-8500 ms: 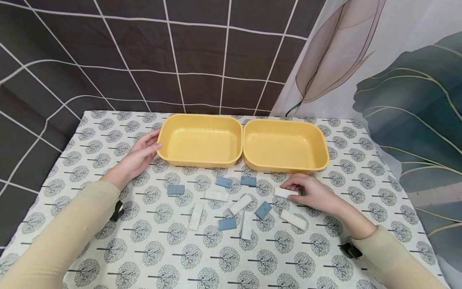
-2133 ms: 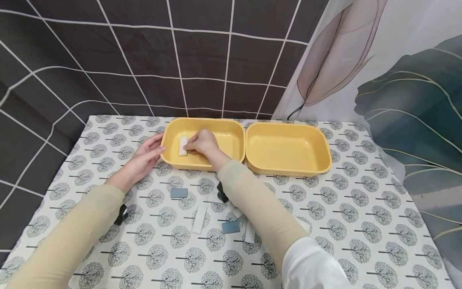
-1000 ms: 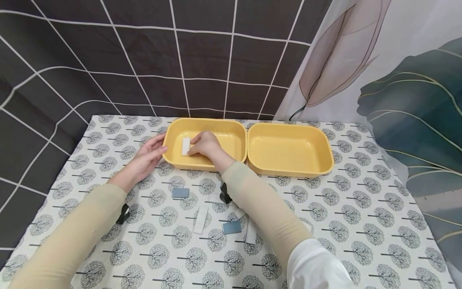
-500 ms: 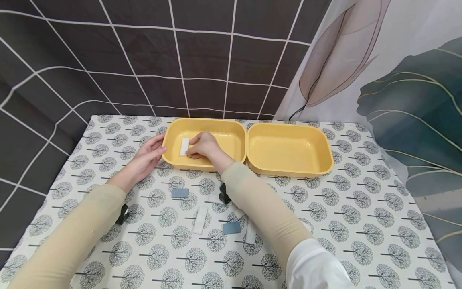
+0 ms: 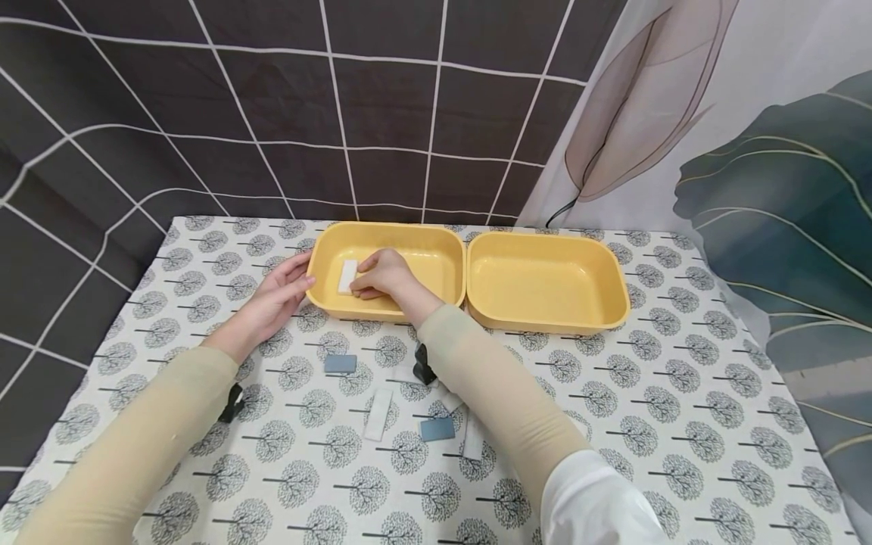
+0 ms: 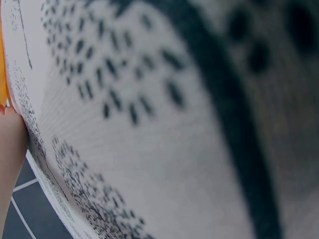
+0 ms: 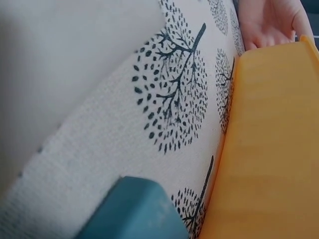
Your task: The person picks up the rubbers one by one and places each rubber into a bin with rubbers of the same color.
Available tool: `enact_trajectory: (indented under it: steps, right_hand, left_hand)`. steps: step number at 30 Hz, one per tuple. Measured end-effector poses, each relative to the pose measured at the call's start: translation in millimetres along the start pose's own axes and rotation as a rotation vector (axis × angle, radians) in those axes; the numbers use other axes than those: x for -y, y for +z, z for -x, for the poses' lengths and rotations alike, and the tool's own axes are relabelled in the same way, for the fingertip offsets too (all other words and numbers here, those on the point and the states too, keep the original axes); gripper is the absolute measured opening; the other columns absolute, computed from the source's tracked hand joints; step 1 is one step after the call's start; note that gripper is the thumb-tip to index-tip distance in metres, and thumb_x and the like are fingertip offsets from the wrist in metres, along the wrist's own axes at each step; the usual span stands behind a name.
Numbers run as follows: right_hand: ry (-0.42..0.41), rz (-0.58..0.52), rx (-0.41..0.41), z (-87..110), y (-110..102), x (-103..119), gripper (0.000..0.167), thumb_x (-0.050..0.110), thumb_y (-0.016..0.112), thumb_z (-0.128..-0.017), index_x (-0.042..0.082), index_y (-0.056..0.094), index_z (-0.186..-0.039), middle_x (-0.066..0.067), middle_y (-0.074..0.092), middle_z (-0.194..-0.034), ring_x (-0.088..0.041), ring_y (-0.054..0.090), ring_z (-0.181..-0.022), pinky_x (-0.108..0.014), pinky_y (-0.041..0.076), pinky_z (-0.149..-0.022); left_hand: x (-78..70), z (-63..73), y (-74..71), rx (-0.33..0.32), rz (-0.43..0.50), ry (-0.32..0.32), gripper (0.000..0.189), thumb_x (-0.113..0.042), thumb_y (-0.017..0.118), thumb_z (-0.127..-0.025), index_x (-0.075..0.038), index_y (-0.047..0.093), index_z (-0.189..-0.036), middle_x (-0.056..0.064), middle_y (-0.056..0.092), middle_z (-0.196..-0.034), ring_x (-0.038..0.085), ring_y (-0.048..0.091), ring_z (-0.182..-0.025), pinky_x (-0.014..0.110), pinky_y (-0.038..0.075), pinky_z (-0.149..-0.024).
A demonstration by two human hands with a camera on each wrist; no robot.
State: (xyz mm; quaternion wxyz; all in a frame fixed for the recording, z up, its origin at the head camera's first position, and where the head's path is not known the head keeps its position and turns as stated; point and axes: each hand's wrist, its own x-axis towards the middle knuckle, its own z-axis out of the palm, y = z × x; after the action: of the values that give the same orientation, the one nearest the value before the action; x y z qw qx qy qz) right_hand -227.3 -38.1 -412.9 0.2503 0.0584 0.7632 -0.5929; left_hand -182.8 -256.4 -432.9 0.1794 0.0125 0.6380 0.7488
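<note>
In the head view my right hand [image 5: 387, 274] reaches into the left yellow box [image 5: 443, 241]. Its bent fingers and thumb pinch the right edge of a flat white block [image 5: 347, 276] near the box's left end. The block stands lengthwise from front to back against the box floor. My left hand [image 5: 275, 294] holds that box's left end, thumb at the rim and fingers along the outer wall. The right wrist view shows the same left hand [image 7: 269, 20] at the box wall [image 7: 269, 129]. The left wrist view holds mostly tablecloth, with a sliver of the box.
A second yellow box [image 5: 545, 280] stands right beside the first. On the tree-print cloth lie blue blocks [image 5: 340, 364] and white blocks [image 5: 378, 415], several partly hidden under my right forearm. A blue block [image 7: 134, 209] shows close up in the right wrist view. Dark tiled cloth backs the table.
Earlier my right hand was at a white block on the table's right side; that block now lies in the left box. Over the last second it shifts slightly left. My left hand stays put.
</note>
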Motion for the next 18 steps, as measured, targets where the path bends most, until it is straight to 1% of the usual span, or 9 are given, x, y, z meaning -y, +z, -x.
enact_trajectory:
  steps: [3,5,7,9,12,14,16,18]
  right_hand:
    - [-0.004,-0.010,0.018,1.0,-4,1,0.041,-0.008,0.082,-0.087,-0.010,0.067,-0.125,-0.028,0.074,-0.117,-0.009,0.066,-0.055,-0.021,0.066,-0.059]
    - [-0.014,-0.013,0.033,2.0,-7,1,0.040,-0.008,0.081,-0.087,-0.011,0.067,-0.125,-0.030,0.074,-0.120,-0.009,0.065,-0.056,-0.021,0.066,-0.061]
    - [-0.029,-0.016,0.048,3.7,-11,2,0.039,-0.009,0.079,-0.089,-0.012,0.067,-0.125,-0.032,0.073,-0.122,-0.009,0.066,-0.057,-0.022,0.067,-0.064]
    - [-0.039,-0.010,0.052,6.0,-15,3,0.037,-0.008,0.078,-0.089,-0.012,0.067,-0.125,-0.032,0.073,-0.122,-0.009,0.066,-0.059,-0.023,0.068,-0.067]
    - [-0.051,0.004,0.051,10.2,-22,5,0.034,-0.007,0.078,-0.090,-0.011,0.069,-0.123,-0.027,0.075,-0.112,-0.010,0.067,-0.062,-0.024,0.069,-0.070]
    - [-0.059,0.016,0.046,13.9,-27,7,0.032,-0.005,0.078,-0.090,-0.011,0.070,-0.121,-0.019,0.074,-0.101,-0.011,0.068,-0.064,-0.025,0.069,-0.073]
    - [-0.069,0.027,0.050,17.2,-33,9,0.030,-0.005,0.078,-0.090,-0.010,0.070,-0.119,-0.012,0.071,-0.090,-0.011,0.068,-0.065,-0.025,0.069,-0.074]
    - [-0.083,0.037,0.057,21.7,-38,12,0.029,-0.005,0.078,-0.091,-0.010,0.071,-0.118,-0.008,0.069,-0.084,-0.011,0.069,-0.066,-0.026,0.070,-0.075]
  left_hand:
    - [1.1,-1.0,0.7,-0.006,0.001,0.003,0.070,-0.001,0.051,-0.108,0.000,0.014,-0.168,0.020,0.008,-0.179,0.030,0.017,-0.165,0.026,0.025,-0.135]
    - [2.0,-1.5,1.0,-0.010,0.005,0.005,0.069,0.000,0.051,-0.108,0.000,0.015,-0.167,0.020,0.009,-0.178,0.027,0.023,-0.164,0.025,0.026,-0.134]
    - [2.7,-1.5,1.1,-0.015,0.015,0.007,0.068,0.000,0.052,-0.108,-0.001,0.017,-0.167,0.020,0.010,-0.178,0.021,0.034,-0.157,0.024,0.028,-0.133]
    - [3.2,-1.2,0.8,-0.018,0.023,0.011,0.068,-0.001,0.053,-0.108,-0.001,0.019,-0.167,0.021,0.010,-0.178,0.010,0.045,-0.147,0.021,0.032,-0.130]
    - [3.2,-0.2,0.6,-0.014,0.040,0.017,0.068,0.000,0.053,-0.108,-0.001,0.019,-0.167,0.022,0.010,-0.177,-0.004,0.055,-0.130,0.014,0.041,-0.122]
    - [2.8,0.0,0.5,-0.010,0.046,0.020,0.068,0.000,0.053,-0.108,0.000,0.018,-0.167,0.023,0.009,-0.177,-0.007,0.057,-0.124,0.011,0.045,-0.116]
    - [2.0,0.3,0.6,-0.005,0.053,0.019,0.070,-0.001,0.053,-0.108,0.000,0.016,-0.167,0.023,0.008,-0.177,-0.008,0.058,-0.122,0.009,0.047,-0.112]
    - [1.6,0.2,0.4,-0.003,0.062,0.018,0.072,-0.001,0.054,-0.108,0.000,0.015,-0.167,0.023,0.007,-0.177,-0.008,0.058,-0.122,0.009,0.049,-0.111]
